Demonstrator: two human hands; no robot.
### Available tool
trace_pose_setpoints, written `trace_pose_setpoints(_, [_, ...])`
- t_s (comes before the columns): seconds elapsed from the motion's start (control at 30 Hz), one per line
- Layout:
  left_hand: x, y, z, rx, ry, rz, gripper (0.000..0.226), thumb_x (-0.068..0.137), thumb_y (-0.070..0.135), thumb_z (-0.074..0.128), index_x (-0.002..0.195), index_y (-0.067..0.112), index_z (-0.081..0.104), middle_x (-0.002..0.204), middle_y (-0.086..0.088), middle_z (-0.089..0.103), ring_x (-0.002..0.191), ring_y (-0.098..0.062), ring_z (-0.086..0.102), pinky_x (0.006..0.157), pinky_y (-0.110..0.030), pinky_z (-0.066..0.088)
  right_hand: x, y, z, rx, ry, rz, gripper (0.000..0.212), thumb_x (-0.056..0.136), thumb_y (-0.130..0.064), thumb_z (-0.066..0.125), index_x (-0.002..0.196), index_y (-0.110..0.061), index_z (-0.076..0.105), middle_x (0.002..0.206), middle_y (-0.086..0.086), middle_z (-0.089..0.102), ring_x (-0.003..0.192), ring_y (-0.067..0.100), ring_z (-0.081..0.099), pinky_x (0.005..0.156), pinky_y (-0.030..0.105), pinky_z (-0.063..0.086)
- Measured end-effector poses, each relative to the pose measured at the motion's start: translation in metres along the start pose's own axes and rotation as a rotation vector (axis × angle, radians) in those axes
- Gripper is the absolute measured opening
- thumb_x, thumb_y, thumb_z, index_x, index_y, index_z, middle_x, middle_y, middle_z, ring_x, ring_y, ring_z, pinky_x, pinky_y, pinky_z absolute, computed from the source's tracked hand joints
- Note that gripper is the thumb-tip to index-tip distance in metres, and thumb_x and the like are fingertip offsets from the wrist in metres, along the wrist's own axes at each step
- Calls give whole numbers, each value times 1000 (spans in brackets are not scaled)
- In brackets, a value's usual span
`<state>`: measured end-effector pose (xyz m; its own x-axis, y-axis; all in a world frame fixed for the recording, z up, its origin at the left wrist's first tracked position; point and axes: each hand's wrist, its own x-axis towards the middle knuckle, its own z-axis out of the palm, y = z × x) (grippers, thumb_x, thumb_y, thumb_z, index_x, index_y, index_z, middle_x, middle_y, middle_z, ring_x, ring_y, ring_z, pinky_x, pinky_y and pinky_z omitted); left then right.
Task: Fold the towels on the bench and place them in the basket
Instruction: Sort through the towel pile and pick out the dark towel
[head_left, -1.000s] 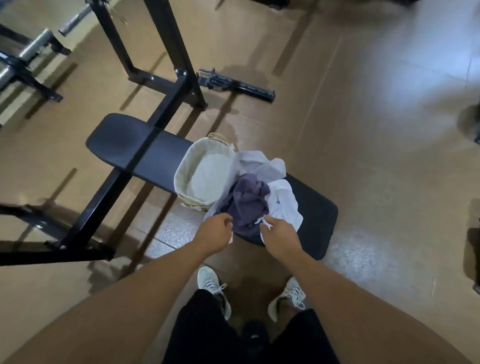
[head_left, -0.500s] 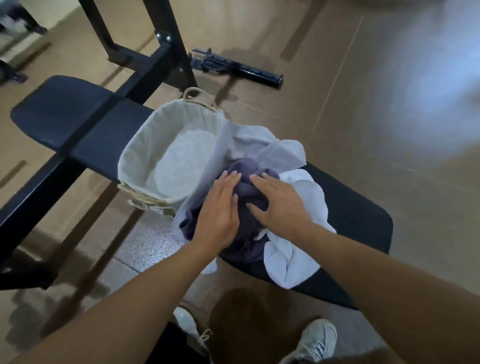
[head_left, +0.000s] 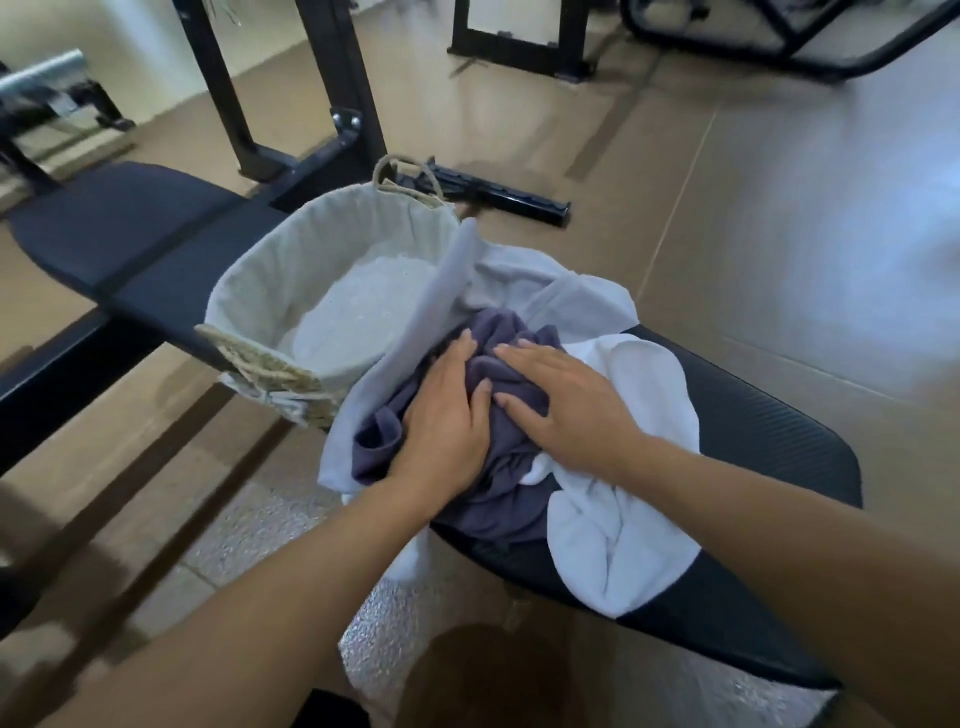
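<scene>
Two hands on towels | black padded bench, gym floor | left grip and right grip flat, unclenched, pressing purple towel

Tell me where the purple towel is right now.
The purple towel lies mid-frame in the head view, crumpled atop the pale towels on the bench, just right of the basket.

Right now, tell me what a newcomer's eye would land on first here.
First, both hands, left hand and right hand, pressed flat on a crumpled purple towel mid-bench. It lies on pale towels spilling off the black bench. Just left stands a lined woven basket, one pale towel draped over its rim.
</scene>
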<state>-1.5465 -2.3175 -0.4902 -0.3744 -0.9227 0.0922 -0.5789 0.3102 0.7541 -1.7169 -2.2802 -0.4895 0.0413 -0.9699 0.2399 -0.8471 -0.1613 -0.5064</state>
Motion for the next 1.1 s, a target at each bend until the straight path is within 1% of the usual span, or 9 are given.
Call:
trace_pose_setpoints(0.13, [-18, 6, -13, -12, -16, 16, 39, 107, 26, 46, 145, 21, 51, 155, 1, 46, 148, -11, 32, 122, -32, 26, -13, -23, -10, 151, 11, 188, 38, 102, -31, 58, 139, -24, 61, 146, -8, 56, 146, 7, 36, 116, 15, 20])
trace_pose_setpoints(0.27, [-37, 26, -38, -63, 148, 105, 24, 105, 17, 50, 120, 21, 68, 136, 7, 61, 137, 0, 42, 123, -31, 24, -31, -59, -28, 313, 230, 209, 21, 102, -20, 58, 115, -23, 74, 118, -6, 72, 122, 7, 57, 99, 19, 41])
trace_pose_setpoints(0.4, [-62, 81, -75, -164, 245, 175, 19, 106, 17, 49, 113, 20, 66, 103, 4, 70, 95, -2, 59, 84, -13, 44, -51, -100, -56, 420, 332, 206, 13, 98, -19, 61, 94, -29, 69, 80, -19, 66, 82, 4, 62, 73, 25, 49])
trace_pose_setpoints(0.5, [-73, 134, -104, -280, 349, 187, 20, 105, 15, 48, 110, 20, 66, 102, 6, 69, 93, -2, 59, 80, -11, 44, -61, -121, -83, 346, 344, 200, 13, 93, -11, 58, 86, -21, 63, 69, -11, 61, 68, 12, 57, 63, 27, 44])
trace_pose_setpoints(0.67, [-98, 199, -145, -506, 431, 282, 22, 101, 12, 48, 104, 22, 67, 96, 5, 71, 95, -9, 65, 88, -31, 52, -73, -139, -121, 450, 396, 346, 21, 89, -21, 56, 91, -36, 70, 83, -18, 71, 75, -2, 64, 67, 17, 49])
trace_pose_setpoints(0.73, [-110, 216, -161, -524, 499, 351, 22, 102, 9, 48, 105, 18, 68, 89, 8, 68, 83, -1, 62, 76, -20, 47, -73, -145, -136, 581, 429, 386, 24, 90, -10, 53, 95, -24, 72, 84, -11, 71, 73, 2, 63, 63, 15, 45])
trace_pose_setpoints(0.83, [-124, 231, -187, -535, 609, 403, 24, 102, 8, 49, 100, 25, 66, 85, 14, 66, 77, 6, 58, 71, -12, 42, -68, -156, -165, 693, 516, 447, 20, 92, -17, 55, 100, -22, 72, 89, -4, 73, 84, 14, 66, 71, 30, 53])
trace_pose_setpoints(0.9, [-127, 231, -207, -524, 669, 391, 27, 102, 11, 50, 97, 33, 64, 86, 16, 66, 79, 7, 59, 72, -14, 44, -64, -168, -186, 689, 597, 419, 19, 93, -22, 56, 103, -25, 72, 93, -3, 74, 90, 16, 69, 75, 34, 56])
trace_pose_setpoints(1.1, [-113, 208, -243, -537, 692, 298, 28, 97, 10, 52, 92, 34, 66, 97, 6, 71, 92, -6, 65, 82, -24, 52, -56, -210, -260, 670, 777, 100, 17, 93, -11, 62, 89, -22, 75, 77, -16, 70, 72, -4, 62, 69, 18, 52])
